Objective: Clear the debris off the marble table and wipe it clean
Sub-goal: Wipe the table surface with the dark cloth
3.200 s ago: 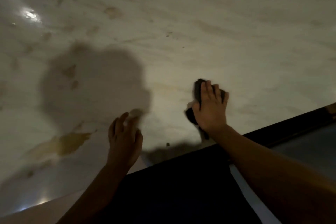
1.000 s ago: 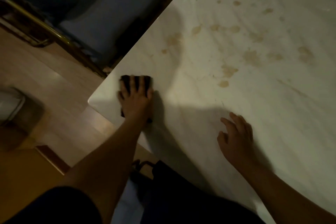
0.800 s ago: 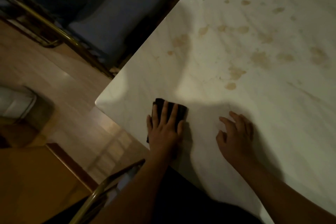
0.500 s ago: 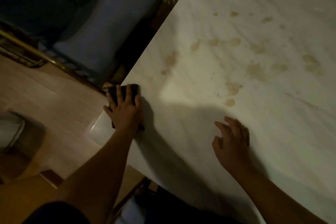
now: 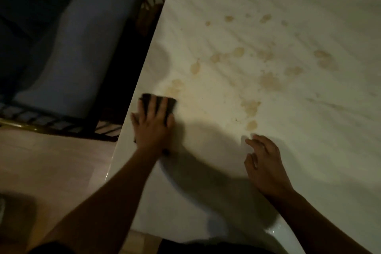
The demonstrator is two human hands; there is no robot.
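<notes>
My left hand (image 5: 153, 124) presses flat, fingers spread, on a dark cloth (image 5: 171, 102) near the left edge of the white marble table (image 5: 288, 16). Only the cloth's far end shows past my fingertips. My right hand (image 5: 265, 166) rests on the marble to the right, fingers loosely bent and holding nothing. Several brownish stains (image 5: 250, 107) spread across the tabletop beyond both hands, the nearest one (image 5: 175, 87) just past the cloth.
The table's left edge (image 5: 144, 72) runs diagonally; beyond it stands a blue upholstered seat (image 5: 82, 43) with a dark metal frame (image 5: 51, 121). Pale wooden floor (image 5: 51, 167) lies at lower left. The near table edge is at the bottom.
My left hand has slid the cloth back and forth along the table's left edge, now a little inward from the edge. My right hand stays resting on the marble.
</notes>
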